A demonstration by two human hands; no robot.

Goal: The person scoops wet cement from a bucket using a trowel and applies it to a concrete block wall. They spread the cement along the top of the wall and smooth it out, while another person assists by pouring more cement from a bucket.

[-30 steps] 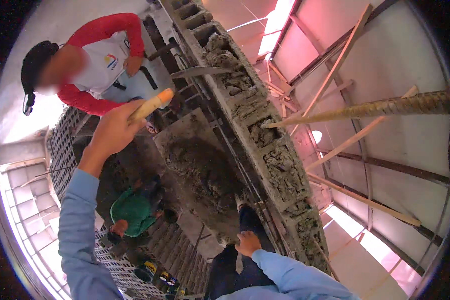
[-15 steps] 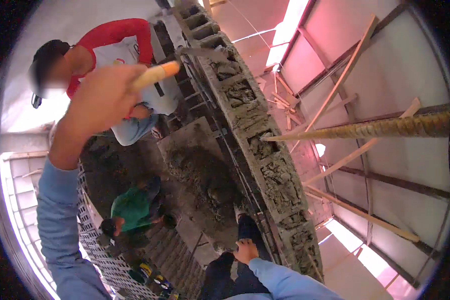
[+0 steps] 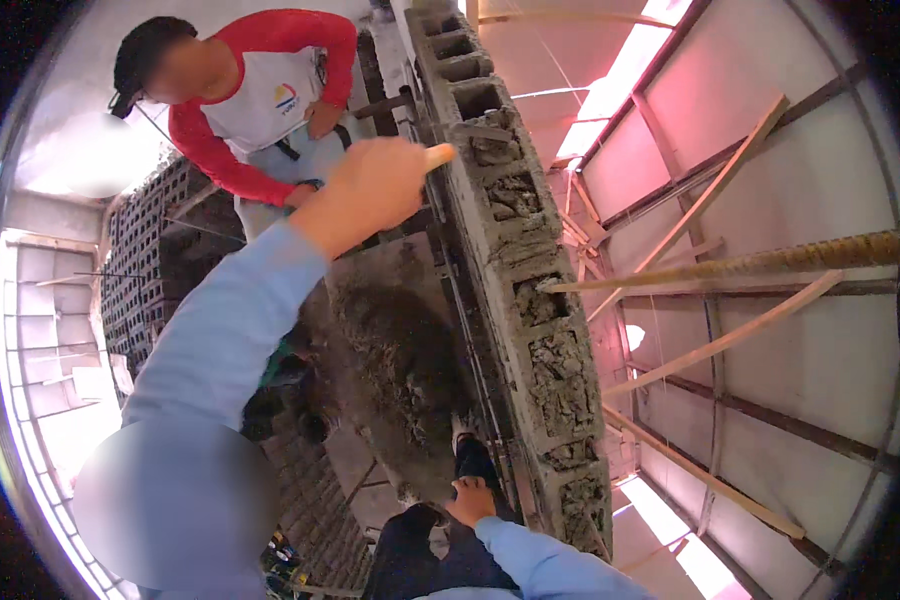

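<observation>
My left hand [image 3: 370, 195] is closed around a tool with a pale wooden handle [image 3: 438, 156]. The handle's end sticks out toward the block wall [image 3: 560, 375], while the rest of the tool is hidden by the hand. Rough grey mortar [image 3: 515, 197] fills several of the wall's hollow cells; those at the far end look unfilled. A flat grey piece [image 3: 482, 132] lies across the wall top close to the handle. Down at the lower middle, my right hand [image 3: 472, 501] rests on my dark-trousered knee, fingers loosely bent, holding nothing visible.
A rusty ribbed steel bar [image 3: 770, 265] rises from a wall cell. Wooden braces [image 3: 715, 465] stand right of the wall. At upper left sits a co-worker [image 3: 270, 90] in a red-sleeved shirt. A dark mortar heap [image 3: 400, 345] lies below, near stacked blocks [image 3: 145, 270].
My left hand has moved right with the wooden-handled tool, closer to the wall. My view has shifted, and my left arm now hides most of the person in green. My right hand stays on the knee.
</observation>
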